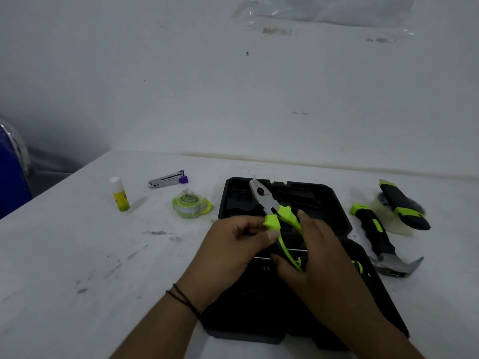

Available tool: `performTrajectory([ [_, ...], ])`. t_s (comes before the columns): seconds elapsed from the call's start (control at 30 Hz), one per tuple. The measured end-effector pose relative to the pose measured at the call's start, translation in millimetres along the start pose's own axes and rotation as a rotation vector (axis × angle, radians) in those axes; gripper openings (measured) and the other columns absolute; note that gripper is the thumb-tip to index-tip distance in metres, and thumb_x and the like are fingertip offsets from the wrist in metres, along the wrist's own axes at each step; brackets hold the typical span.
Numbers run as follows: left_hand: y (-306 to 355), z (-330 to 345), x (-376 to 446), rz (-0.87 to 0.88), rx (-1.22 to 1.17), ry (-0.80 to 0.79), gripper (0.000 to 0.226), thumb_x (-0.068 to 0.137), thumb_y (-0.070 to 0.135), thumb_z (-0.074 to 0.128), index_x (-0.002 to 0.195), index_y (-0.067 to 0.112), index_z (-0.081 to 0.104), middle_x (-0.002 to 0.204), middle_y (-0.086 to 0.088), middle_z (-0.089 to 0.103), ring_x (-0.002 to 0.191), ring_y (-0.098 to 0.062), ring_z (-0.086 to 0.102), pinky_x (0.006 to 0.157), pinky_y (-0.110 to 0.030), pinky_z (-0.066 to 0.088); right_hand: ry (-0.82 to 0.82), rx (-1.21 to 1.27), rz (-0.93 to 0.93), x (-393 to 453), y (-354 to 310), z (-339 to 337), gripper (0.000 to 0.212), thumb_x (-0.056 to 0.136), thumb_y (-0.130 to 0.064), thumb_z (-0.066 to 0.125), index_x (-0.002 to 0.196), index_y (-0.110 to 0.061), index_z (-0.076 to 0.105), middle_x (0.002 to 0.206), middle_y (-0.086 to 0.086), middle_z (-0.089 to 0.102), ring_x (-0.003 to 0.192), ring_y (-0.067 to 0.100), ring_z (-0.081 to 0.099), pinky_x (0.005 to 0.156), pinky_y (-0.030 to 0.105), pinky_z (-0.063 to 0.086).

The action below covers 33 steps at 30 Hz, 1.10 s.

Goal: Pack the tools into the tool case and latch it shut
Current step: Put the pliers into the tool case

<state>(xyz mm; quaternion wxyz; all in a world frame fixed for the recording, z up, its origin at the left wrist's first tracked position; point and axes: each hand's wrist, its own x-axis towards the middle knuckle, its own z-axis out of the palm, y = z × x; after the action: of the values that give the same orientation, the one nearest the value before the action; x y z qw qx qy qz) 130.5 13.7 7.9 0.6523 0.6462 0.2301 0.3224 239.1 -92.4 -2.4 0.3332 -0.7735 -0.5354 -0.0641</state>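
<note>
White scuffed desk across the lower frame; open black plastic tool case at lower centre, not yet latched. Above its tray, grey-jawed pliers with lime-green handles, held by both: left hand pinching one handle, right hand fingers curled round the other. Still outside, right of frame: green-black claw hammer, green-black utility knife; left of case, round green tape measure. Packing judged barely begun.

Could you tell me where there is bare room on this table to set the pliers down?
Bare table lies left of the tool case, in front of the glue stick and tape measure. Right of the case is crowded: hammer, utility knife.
</note>
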Motion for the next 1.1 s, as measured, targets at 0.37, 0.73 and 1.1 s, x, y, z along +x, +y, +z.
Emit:
performTrajectory([
  [0.37,-31,-50,38,0.231,0.411,0.461,0.019,0.086,0.012,0.059,0.088,0.029,0.067,0.094,0.008,0.068,0.087,0.000,0.061,0.080,-0.012,0.046,0.063,-0.150,0.016,24,36,-25,0.070,0.073,-0.031,0.072,0.134,-0.012,0.044,0.119,0.007,0.055,0.111,0.021,0.045,0.090,0.029,0.031],
  [0.73,-48,-59,57,0.411,0.414,0.227,0.027,0.088,0.019,0.044,0.101,0.015,0.068,0.101,0.005,0.066,0.099,-0.006,0.058,0.081,-0.011,0.042,-0.314,-0.020,0.021,78,45,-22,0.067,0.079,-0.034,0.068,0.138,-0.029,0.037,0.145,-0.008,0.034,0.134,0.008,0.024,0.110,0.025,0.020],
  [1.1,-54,-60,66,0.416,0.506,0.121,0.040,0.086,0.038,0.038,0.098,0.018,0.071,0.105,0.010,0.065,0.104,-0.002,0.055,0.088,-0.009,0.036,-0.538,0.100,0.068,117,52,1,0.066,0.071,-0.027,0.075,0.130,-0.034,0.048,0.137,-0.014,0.045,0.122,0.003,0.040,0.095,0.017,0.027],
])
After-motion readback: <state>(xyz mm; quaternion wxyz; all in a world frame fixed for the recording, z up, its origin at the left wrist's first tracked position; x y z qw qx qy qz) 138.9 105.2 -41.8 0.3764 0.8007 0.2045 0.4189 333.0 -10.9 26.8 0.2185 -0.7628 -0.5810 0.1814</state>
